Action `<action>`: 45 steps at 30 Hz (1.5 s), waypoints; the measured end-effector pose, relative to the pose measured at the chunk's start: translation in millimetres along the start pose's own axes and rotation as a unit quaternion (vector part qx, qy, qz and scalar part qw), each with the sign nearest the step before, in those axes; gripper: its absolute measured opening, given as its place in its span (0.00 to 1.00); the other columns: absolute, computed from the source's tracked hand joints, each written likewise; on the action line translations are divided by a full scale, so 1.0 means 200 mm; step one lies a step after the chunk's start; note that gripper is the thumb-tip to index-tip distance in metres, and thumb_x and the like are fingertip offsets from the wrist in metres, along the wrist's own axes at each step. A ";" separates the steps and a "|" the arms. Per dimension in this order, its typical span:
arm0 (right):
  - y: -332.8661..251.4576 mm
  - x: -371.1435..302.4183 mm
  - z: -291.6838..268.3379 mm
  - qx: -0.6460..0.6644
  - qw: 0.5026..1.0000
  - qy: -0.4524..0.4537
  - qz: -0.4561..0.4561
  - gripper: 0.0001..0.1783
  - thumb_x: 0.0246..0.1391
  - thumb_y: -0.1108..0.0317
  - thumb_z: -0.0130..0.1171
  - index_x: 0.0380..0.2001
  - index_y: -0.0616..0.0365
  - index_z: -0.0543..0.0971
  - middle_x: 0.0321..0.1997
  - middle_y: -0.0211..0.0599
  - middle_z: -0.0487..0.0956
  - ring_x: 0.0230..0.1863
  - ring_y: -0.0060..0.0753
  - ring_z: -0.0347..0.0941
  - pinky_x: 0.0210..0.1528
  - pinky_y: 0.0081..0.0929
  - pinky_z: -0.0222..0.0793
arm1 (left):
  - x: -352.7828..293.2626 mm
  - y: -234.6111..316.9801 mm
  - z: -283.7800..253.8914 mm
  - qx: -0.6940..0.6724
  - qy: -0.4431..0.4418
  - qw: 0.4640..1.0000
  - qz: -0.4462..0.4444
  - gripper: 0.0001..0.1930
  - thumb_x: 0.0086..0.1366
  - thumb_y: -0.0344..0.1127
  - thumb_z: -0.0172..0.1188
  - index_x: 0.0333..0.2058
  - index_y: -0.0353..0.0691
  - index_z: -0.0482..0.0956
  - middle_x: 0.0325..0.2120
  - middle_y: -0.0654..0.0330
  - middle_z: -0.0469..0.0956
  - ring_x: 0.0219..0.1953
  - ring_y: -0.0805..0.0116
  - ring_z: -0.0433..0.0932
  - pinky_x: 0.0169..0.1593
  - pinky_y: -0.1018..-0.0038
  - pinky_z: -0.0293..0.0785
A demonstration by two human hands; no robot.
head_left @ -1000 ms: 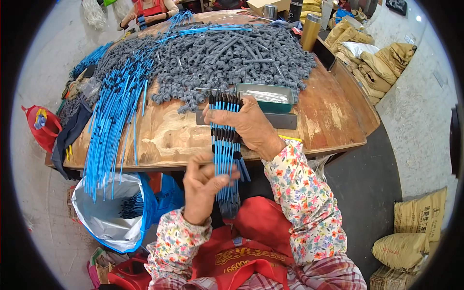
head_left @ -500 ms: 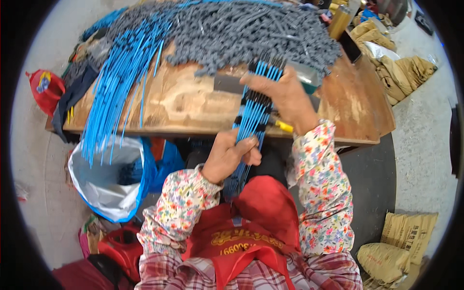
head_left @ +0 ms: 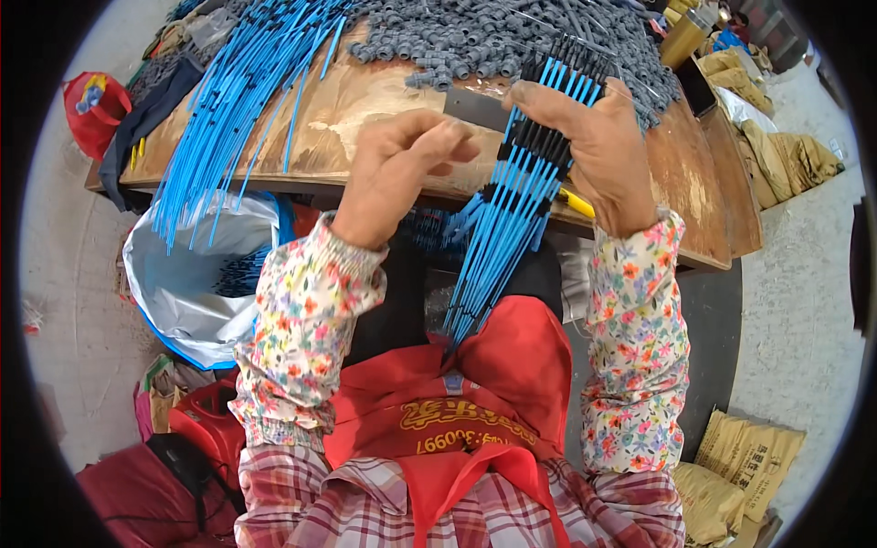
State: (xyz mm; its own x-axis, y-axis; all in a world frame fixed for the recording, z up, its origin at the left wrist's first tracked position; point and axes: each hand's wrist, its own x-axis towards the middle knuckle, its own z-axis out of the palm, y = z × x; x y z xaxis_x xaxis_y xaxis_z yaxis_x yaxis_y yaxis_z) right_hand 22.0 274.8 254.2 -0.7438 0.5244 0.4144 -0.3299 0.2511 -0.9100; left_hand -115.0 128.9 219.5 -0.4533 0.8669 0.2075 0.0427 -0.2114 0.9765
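A bundle of thin blue rods with black sections (head_left: 512, 210) hangs slantwise over the table's front edge, its lower ends fanning toward my lap. My right hand (head_left: 603, 146) is closed around its upper part, thumb across the front, black tips sticking out above. To the left, apart from the bundle, my left hand (head_left: 402, 164) is raised with fingers curled and thumb tip against them. Whatever may be in that pinch is too small or hidden to see. More loose blue rods (head_left: 228, 119) lie at the table's left, their ends hanging over the edge.
Grey plastic fittings (head_left: 475, 41) are heaped along the back of the wooden table (head_left: 338, 137). A silver-lined blue bag (head_left: 164, 274) stands open below the left edge, dark-tipped rods inside. Near my right wrist lies a yellow-handled tool (head_left: 577, 203). A gold flask (head_left: 683, 38) stands at back right.
My left hand has let go of the bundle's lower part and moved up and left. My right hand still grips the bundle, now farther right in view. The view has shifted too.
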 end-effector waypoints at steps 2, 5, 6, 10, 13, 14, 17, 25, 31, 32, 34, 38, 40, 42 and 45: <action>-0.12 -0.02 0.06 -0.013 1.000 -0.023 -0.013 0.08 0.48 0.72 0.61 0.30 0.65 0.80 0.32 0.37 0.81 0.29 0.23 0.77 0.33 0.20 0.74 | 0.08 -0.02 0.00 -0.022 -0.062 0.998 0.005 0.14 0.64 0.41 0.54 0.37 0.34 0.78 0.31 0.59 0.80 0.33 0.73 0.78 0.39 0.77 0.73; -0.31 -0.01 0.16 -0.031 0.997 -0.070 -0.032 0.07 0.49 0.73 0.60 0.31 0.66 0.80 0.32 0.36 0.81 0.28 0.23 0.77 0.32 0.20 0.74 | 0.12 -0.09 0.03 -0.062 -0.181 0.981 0.007 0.17 0.65 0.43 0.53 0.41 0.32 0.77 0.36 0.57 0.80 0.36 0.71 0.78 0.45 0.73 0.73; -0.36 0.00 0.17 -0.049 0.997 -0.057 -0.021 0.08 0.50 0.72 0.59 0.32 0.67 0.80 0.32 0.36 0.81 0.28 0.23 0.76 0.32 0.20 0.74 | 0.12 -0.11 0.06 -0.105 -0.222 0.969 -0.023 0.21 0.66 0.47 0.50 0.44 0.32 0.75 0.37 0.56 0.79 0.37 0.68 0.79 0.45 0.71 0.73; -0.36 0.03 0.11 -0.049 0.999 -0.013 0.008 0.10 0.52 0.71 0.58 0.34 0.67 0.80 0.32 0.36 0.81 0.27 0.22 0.76 0.31 0.19 0.74 | 0.07 -0.14 0.12 -0.242 -0.305 0.913 -0.123 0.31 0.66 0.58 0.42 0.51 0.32 0.70 0.41 0.51 0.77 0.39 0.60 0.79 0.47 0.65 0.75; -0.27 0.07 0.00 0.026 0.999 0.025 0.019 0.11 0.52 0.69 0.59 0.36 0.67 0.80 0.33 0.36 0.81 0.28 0.22 0.76 0.31 0.19 0.74 | 0.01 -0.18 0.13 -0.339 -0.308 0.866 -0.202 0.38 0.65 0.65 0.35 0.54 0.32 0.66 0.43 0.48 0.76 0.41 0.57 0.79 0.48 0.62 0.75; -0.26 0.08 -0.02 0.041 0.999 0.027 0.012 0.12 0.53 0.69 0.59 0.37 0.67 0.80 0.33 0.35 0.81 0.28 0.21 0.76 0.31 0.18 0.74 | -0.01 -0.23 0.14 -0.340 -0.313 0.863 -0.203 0.40 0.64 0.67 0.34 0.54 0.32 0.66 0.42 0.46 0.77 0.41 0.55 0.79 0.48 0.62 0.75; -0.22 0.10 -0.07 0.070 0.997 0.026 -0.002 0.13 0.53 0.68 0.59 0.39 0.66 0.79 0.33 0.35 0.80 0.29 0.20 0.76 0.31 0.18 0.74 | -0.06 -0.32 0.14 -0.343 -0.319 0.860 -0.204 0.43 0.62 0.70 0.33 0.53 0.31 0.67 0.41 0.42 0.77 0.41 0.52 0.79 0.50 0.60 0.74; -0.15 0.07 -0.23 0.059 0.994 0.090 0.029 0.12 0.54 0.69 0.59 0.38 0.67 0.78 0.32 0.35 0.80 0.28 0.21 0.75 0.30 0.18 0.73 | -0.20 -0.47 0.18 -0.266 -0.353 0.881 -0.167 0.35 0.62 0.62 0.48 0.49 0.31 0.71 0.38 0.47 0.79 0.42 0.60 0.79 0.50 0.67 0.73; -0.13 0.04 -0.30 0.081 0.988 0.116 0.055 0.11 0.49 0.71 0.62 0.35 0.67 0.80 0.32 0.37 0.81 0.30 0.23 0.77 0.33 0.20 0.74 | -0.25 -0.44 0.19 -0.178 -0.321 0.920 -0.140 0.26 0.56 0.47 0.64 0.46 0.31 0.75 0.38 0.53 0.80 0.43 0.67 0.78 0.51 0.72 0.71; -0.14 0.04 -0.32 0.097 0.987 0.111 0.059 0.11 0.49 0.71 0.62 0.35 0.67 0.80 0.32 0.37 0.81 0.30 0.23 0.77 0.33 0.20 0.74 | -0.26 -0.44 0.19 -0.202 -0.313 0.916 -0.149 0.24 0.55 0.44 0.66 0.45 0.32 0.75 0.38 0.54 0.80 0.44 0.68 0.78 0.51 0.73 0.71; -0.17 0.05 -0.33 0.101 0.987 0.112 0.049 0.11 0.49 0.71 0.62 0.36 0.68 0.79 0.33 0.37 0.81 0.30 0.23 0.76 0.33 0.20 0.74 | -0.26 -0.41 0.19 -0.220 -0.311 0.915 -0.131 0.23 0.58 0.43 0.63 0.46 0.32 0.74 0.38 0.54 0.80 0.43 0.69 0.77 0.50 0.74 0.71; -0.24 0.06 -0.32 0.111 0.987 0.115 0.025 0.11 0.52 0.70 0.60 0.36 0.67 0.79 0.32 0.36 0.80 0.29 0.23 0.76 0.32 0.19 0.74 | -0.28 -0.36 0.20 -0.284 -0.316 0.899 -0.103 0.26 0.63 0.46 0.56 0.52 0.33 0.68 0.43 0.53 0.76 0.45 0.67 0.75 0.50 0.73 0.70; -0.27 0.08 -0.30 0.112 0.987 0.113 0.021 0.11 0.54 0.69 0.58 0.36 0.66 0.79 0.28 0.35 0.79 0.25 0.23 0.75 0.28 0.19 0.73 | -0.28 -0.34 0.21 -0.345 -0.331 0.870 -0.117 0.35 0.63 0.56 0.51 0.59 0.33 0.60 0.51 0.47 0.71 0.52 0.57 0.73 0.56 0.66 0.67; -0.29 0.10 -0.27 0.101 0.988 0.111 0.020 0.11 0.54 0.69 0.58 0.36 0.66 0.79 0.28 0.35 0.79 0.25 0.23 0.75 0.28 0.19 0.73 | -0.27 -0.33 0.21 -0.365 -0.341 0.858 -0.121 0.38 0.63 0.60 0.48 0.60 0.33 0.57 0.54 0.46 0.68 0.54 0.55 0.71 0.57 0.65 0.65; -0.32 0.12 -0.22 0.076 0.991 0.110 0.019 0.11 0.55 0.68 0.58 0.36 0.66 0.79 0.28 0.35 0.79 0.25 0.22 0.75 0.28 0.18 0.73 | -0.25 -0.30 0.22 -0.404 -0.362 0.830 -0.130 0.45 0.61 0.68 0.40 0.63 0.34 0.50 0.58 0.45 0.62 0.57 0.51 0.67 0.60 0.62 0.62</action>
State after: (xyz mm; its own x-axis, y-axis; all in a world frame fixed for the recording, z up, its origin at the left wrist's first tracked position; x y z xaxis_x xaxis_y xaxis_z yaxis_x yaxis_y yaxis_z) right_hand 50.8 306.8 322.9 -0.6179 0.7001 0.3578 -0.4009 0.1109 -0.9094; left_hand -54.9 118.2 153.5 0.3121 0.9128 0.2633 -0.7168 0.0443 0.6959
